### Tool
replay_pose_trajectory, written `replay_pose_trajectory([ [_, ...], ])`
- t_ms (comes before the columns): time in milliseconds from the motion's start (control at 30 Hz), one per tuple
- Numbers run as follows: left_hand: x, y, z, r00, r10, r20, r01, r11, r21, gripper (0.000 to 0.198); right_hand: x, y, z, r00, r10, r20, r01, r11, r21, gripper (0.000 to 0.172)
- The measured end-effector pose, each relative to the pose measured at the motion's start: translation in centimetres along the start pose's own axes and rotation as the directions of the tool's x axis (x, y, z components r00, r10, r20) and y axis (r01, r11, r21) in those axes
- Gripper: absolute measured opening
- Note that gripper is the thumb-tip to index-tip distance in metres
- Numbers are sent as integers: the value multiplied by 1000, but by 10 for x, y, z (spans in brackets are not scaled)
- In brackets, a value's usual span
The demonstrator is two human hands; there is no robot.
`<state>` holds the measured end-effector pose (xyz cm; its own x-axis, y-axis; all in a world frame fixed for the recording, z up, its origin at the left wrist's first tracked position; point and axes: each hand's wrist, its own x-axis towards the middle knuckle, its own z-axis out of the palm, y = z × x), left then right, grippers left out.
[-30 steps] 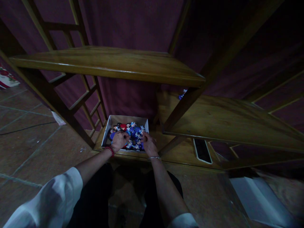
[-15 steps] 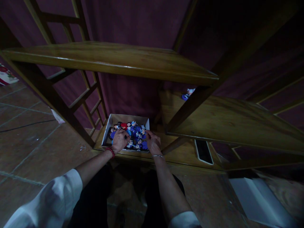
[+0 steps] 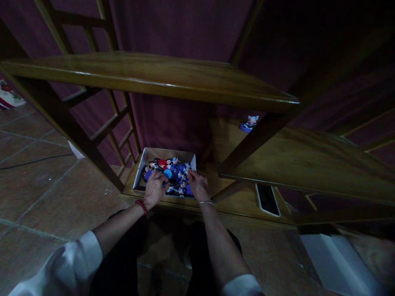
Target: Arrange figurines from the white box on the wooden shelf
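Grip contents indiscernible: left hand (image 3: 155, 189) and right hand (image 3: 199, 186) curl at box (image 3: 185, 157); figurines (image 3: 181, 174) inside seem light, rigid; pinch bases.

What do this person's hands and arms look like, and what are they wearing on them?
Ungloved, the left hand has a red beaded bracelet at its wrist; the right hand, also ungloved, a thin silvery bangle. Whitish sleeves end near both elbows.

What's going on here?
Someone's left hand is over the left part of a box of small figures; the right hand is at its right end. The dim picture doesn't show whether either grips a figure. The box sits on a low shelf, with a phone to the right. Another figure stands on a higher shelf.
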<state>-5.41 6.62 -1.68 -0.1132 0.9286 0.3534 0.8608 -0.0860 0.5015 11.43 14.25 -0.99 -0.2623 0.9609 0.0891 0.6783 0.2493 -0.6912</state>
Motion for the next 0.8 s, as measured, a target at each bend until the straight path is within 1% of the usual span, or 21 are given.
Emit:
replay_pose_trajectory([
  [100, -4, 1, -1, 1000, -12, 15, 12, 1000, 6, 9, -1, -7, 3, 999, -46, -3, 46, 998, -36, 25],
  [200, -3, 0, 2, 999, -37, 17, 37, 999, 1, 11, -3, -11, 9, 983, -144, 116, 140, 989, 36, 25],
  [267, -1, -1, 5, 998, -49, 30, 49, 999, -4, 13, -4, -12, 14, 954, -216, 207, 200, 975, 98, 29],
  [300, 1, -2, 6, 998, -52, 37, 53, 999, -7, 14, -5, -12, 16, 940, -249, 235, 229, 967, 107, 31],
  [400, 9, -3, 6, 997, -53, 64, 55, 998, -29, 16, -6, -14, 22, 915, -306, 261, 308, 951, 34, 30],
  [467, 16, -5, 1, 993, -47, 108, 54, 997, -59, 18, -6, -16, 25, 917, -298, 264, 316, 949, -26, 28],
  [500, 20, -7, -4, 988, -36, 150, 48, 996, -76, 19, -6, -17, 26, 920, -285, 268, 307, 951, -44, 28],
  [567, 28, -14, -16, 979, -113, 169, 128, 989, -78, 20, -5, -18, 26, 925, -263, 273, 290, 955, -61, 27],
  [633, 35, -24, -28, 952, -225, 207, 244, 967, -73, 22, -4, -19, 25, 932, -246, 268, 273, 960, -69, 27],
  [667, 37, -29, -34, 940, -256, 227, 275, 960, -59, 23, -4, -19, 25, 936, -233, 263, 261, 963, -74, 27],
  [700, 37, -35, -39, 932, -267, 246, 285, 958, -41, 22, -4, -19, 24, 941, -218, 257, 247, 966, -83, 27],
  [800, 33, -47, -49, 915, -242, 322, 251, 968, 12, 23, -5, -21, 23, 952, -187, 244, 221, 968, -116, 28],
])
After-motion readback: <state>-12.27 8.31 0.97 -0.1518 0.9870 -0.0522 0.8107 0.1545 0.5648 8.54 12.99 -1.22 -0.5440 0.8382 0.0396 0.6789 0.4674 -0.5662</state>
